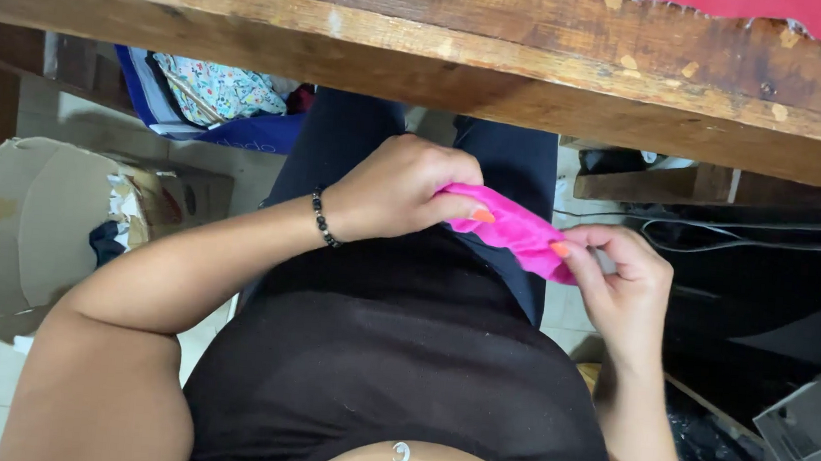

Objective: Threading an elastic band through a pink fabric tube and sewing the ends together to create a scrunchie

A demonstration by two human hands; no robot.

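Head view: both hands [404, 187] [619, 279] apparently pinch pink cloth [516, 230].

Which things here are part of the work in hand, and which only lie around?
In hand:
left hand
right hand
pink cloth, held by both

Lying about:
cardboard box
blue bag of fabric
cables
wooden table

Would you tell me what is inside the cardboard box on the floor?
The cardboard box shows torn paper scraps and something dark blue at its opening; its flaps hide the rest.
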